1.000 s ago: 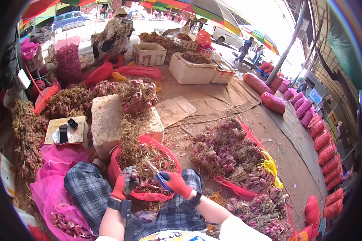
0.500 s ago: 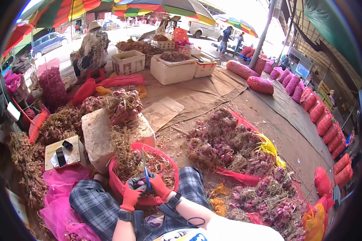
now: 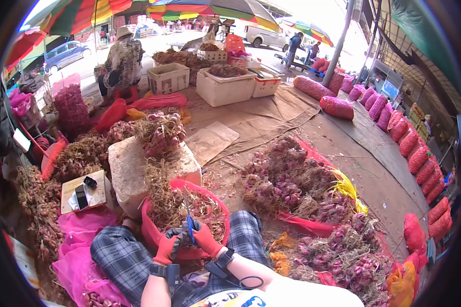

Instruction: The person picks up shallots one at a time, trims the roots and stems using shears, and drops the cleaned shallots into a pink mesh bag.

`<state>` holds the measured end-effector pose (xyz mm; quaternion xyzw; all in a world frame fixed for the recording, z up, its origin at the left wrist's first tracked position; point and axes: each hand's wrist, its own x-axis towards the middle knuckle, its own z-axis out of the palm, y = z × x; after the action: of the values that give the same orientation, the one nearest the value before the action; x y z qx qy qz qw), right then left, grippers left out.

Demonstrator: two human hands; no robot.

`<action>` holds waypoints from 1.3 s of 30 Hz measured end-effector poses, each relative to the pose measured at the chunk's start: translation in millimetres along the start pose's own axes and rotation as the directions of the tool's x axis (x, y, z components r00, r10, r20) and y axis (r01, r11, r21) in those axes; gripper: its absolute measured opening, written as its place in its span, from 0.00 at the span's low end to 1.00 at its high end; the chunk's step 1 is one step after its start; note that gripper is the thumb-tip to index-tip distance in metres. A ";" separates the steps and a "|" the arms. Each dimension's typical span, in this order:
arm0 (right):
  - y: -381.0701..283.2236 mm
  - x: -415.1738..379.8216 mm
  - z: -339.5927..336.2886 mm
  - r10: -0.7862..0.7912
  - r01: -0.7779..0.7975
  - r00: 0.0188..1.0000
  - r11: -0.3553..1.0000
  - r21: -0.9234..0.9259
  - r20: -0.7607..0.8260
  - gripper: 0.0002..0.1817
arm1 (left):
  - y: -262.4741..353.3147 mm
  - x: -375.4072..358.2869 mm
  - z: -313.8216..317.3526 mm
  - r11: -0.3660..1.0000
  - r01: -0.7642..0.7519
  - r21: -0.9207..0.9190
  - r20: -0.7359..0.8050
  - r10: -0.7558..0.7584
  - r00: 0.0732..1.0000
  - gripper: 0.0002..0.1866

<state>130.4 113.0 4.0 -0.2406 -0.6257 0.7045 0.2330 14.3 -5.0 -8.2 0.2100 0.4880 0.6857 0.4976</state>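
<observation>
My right hand (image 3: 207, 240), in a red and grey glove, is closed round the blue handle of a pair of scissors (image 3: 190, 225), whose blades point up and away. Close beside it, my left hand (image 3: 167, 246), gloved the same way, has curled fingers near the handle. Anything inside those fingers is hidden. Both hands are above the near side of a tub lined with red mesh (image 3: 149, 230), between my knees. Dry stalks and trimmings (image 3: 205, 210) lie in the tub.
A foam box (image 3: 125, 166) carries a bunch of shallots (image 3: 161, 134) behind the tub. To the right lies a large heap of shallots (image 3: 287, 179). A phone (image 3: 81, 197) rests on a carton at left. A seated person (image 3: 122, 61) is farther back.
The purple bulb seen in my left hand earlier no longer shows. My left hand has turned slightly, its fingers curled lower beside the scissors. The view has shifted a little.
</observation>
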 end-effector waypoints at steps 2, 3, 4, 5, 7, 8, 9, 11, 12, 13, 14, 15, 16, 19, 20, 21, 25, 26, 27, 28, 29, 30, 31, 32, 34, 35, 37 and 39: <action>-2.5 -2.8 4.0 -0.051 0.047 0.997 0.995 -0.090 -0.050 0.17 | 2.7 -4.5 4.9 1.000 0.017 0.010 -0.100 -0.016 0.995 0.06; -7.5 -4.8 5.2 -0.048 0.044 0.998 0.996 -0.074 -0.047 0.17 | 7.3 -6.2 11.3 1.000 0.026 0.014 -0.149 -0.023 0.989 0.06; -12.9 -6.7 5.3 -0.045 0.042 0.998 0.997 -0.059 -0.044 0.18 | 7.4 -6.0 12.8 1.000 0.026 0.002 -0.175 -0.025 0.984 0.06; -18.4 -8.0 5.1 -0.041 0.040 0.998 0.998 -0.045 -0.041 0.18 | 7.1 -5.8 13.8 1.000 0.024 -0.012 -0.202 -0.026 0.979 0.06; -24.1 -8.3 4.9 -0.157 0.154 0.988 0.953 -0.259 0.009 0.18 | 7.8 -6.0 20.3 0.991 -0.016 0.134 -0.318 0.058 0.946 0.06; -26.7 -7.7 6.2 -0.210 0.213 0.977 0.909 -0.359 0.046 0.18 | 7.9 -6.6 25.3 0.955 -0.036 0.293 -0.390 0.154 0.908 0.06; -31.6 -8.1 9.5 -0.277 0.273 0.959 0.867 -0.417 0.051 0.18 | 8.7 -7.5 26.7 0.894 -0.038 0.446 -0.443 0.257 0.859 0.07; -40.0 -8.5 16.0 -0.407 0.384 0.910 0.760 -0.524 0.076 0.19 | -11.6 -1.3 4.3 0.715 -0.236 0.658 -0.208 0.474 0.856 0.07; -35.9 -6.1 17.3 -0.418 0.378 0.907 0.755 -0.535 0.051 0.20 | -33.4 11.6 -14.7 0.794 -0.256 0.551 -0.172 0.408 0.896 0.08; -29.2 -3.4 18.1 -0.430 0.372 0.903 0.750 -0.547 0.025 0.20 | -55.2 24.5 -33.7 0.865 -0.252 0.434 -0.136 0.339 0.931 0.09; -25.5 -1.2 18.8 -0.442 0.365 0.897 0.745 -0.558 -0.003 0.20 | -76.5 37.4 -52.3 0.922 -0.226 0.315 -0.098 0.268 0.958 0.11; -28.1 -1.1 17.8 -0.427 0.354 0.904 0.747 -0.563 0.002 0.20 | -47.3 24.4 -35.8 0.938 -0.209 0.277 -0.024 0.224 0.974 0.12; -33.4 -3.4 15.8 -0.412 0.341 0.911 0.749 -0.568 0.004 0.21 | -29.6 17.9 -21.2 0.964 -0.176 0.199 -0.013 0.182 0.983 0.14; -32.4 -4.0 12.1 -0.390 0.320 0.921 0.777 -0.543 -0.015 0.21 | -1.8 7.5 12.2 0.989 -0.051 -0.136 -0.099 0.037 0.994 0.19; -30.3 -4.9 11.6 -0.385 0.314 0.922 0.790 -0.526 -0.027 0.21 | -15.6 10.8 1.3 0.998 -0.059 0.027 -0.210 0.063 0.976 0.20; -30.1 -6.9 11.3 -0.345 0.291 0.938 0.823 -0.487 -0.022 0.22 | -40.1 18.6 -18.5 0.980 -0.046 0.191 -0.314 0.106 0.944 0.20; -23.6 -9.0 12.6 -0.232 0.223 0.973 0.922 -0.317 0.011 0.22 | -22.0 3.8 5.6 0.866 0.002 0.500 -0.510 0.292 0.809 0.21; -21.1 -8.6 14.2 -0.214 0.212 0.977 0.939 -0.270 0.021 0.22 | -4.7 -5.0 19.5 0.855 0.004 0.518 -0.534 0.320 0.782 0.21; -27.5 -9.2 15.3 -0.179 0.180 0.983 0.930 -0.321 0.034 0.22 | -22.4 3.4 3.7 0.870 -0.009 0.493 -0.560 0.326 0.761 0.18; -39.7 -10.5 15.3 -0.143 0.149 0.989 0.916 -0.372 0.043 0.21 | -46.9 14.7 -17.6 0.893 0.004 0.451 -0.581 0.290 0.761 0.17; -46.3 -11.0 16.0 -0.108 0.119 0.993 0.899 -0.421 0.049 0.21 | -72.9 27.4 -40.2 0.913 0.015 0.409 -0.597 0.255 0.760 0.15; -35.9 -8.3 15.1 -0.161 0.149 0.987 0.892 -0.426 0.008 0.20 | -84.4 33.3 -52.4 0.930 0.024 0.366 -0.611 0.220 0.760 0.14; -17.5 -3.4 12.0 -0.214 0.180 0.976 0.884 -0.432 -0.033 0.19 | -25.3 8.6 -4.3 0.911 0.098 0.400 -0.594 0.176 0.785 0.10; -6.0 0.0 11.2 -0.264 0.207 0.962 0.875 -0.438 -0.072 0.19 | -20.1 13.4 1.2 0.958 0.031 0.287 -0.471 0.113 0.875 0.09; 15.2 5.3 1.4 -0.374 0.306 0.925 0.839 -0.451 -0.067 0.17 | -15.5 10.3 2.1 0.991 -0.064 0.120 -0.270 0.094 0.958 0.07; 29.9 10.3 -2.0 -0.276 0.242 0.954 0.937 -0.252 -0.112 0.16 | -12.1 6.7 2.4 0.991 -0.108 0.077 -0.207 0.121 0.971 0.07; 20.7 3.2 0.9 -0.118 0.124 0.988 0.991 0.056 -0.096 0.15 | -5.4 -0.8 8.9 0.986 -0.161 0.037 -0.172 0.165 0.971 0.13; -29.3 -1.6 7.5 -0.033 0.040 0.999 0.983 0.177 -0.043 0.13 | 23.2 -11.2 31.7 0.915 -0.380 0.139 -0.083 0.393 0.916 0.21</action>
<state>127.7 109.4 33.9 -0.2211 -0.5599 0.7483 0.2788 32.4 -1.1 28.2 0.2940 0.5035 0.7505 0.3112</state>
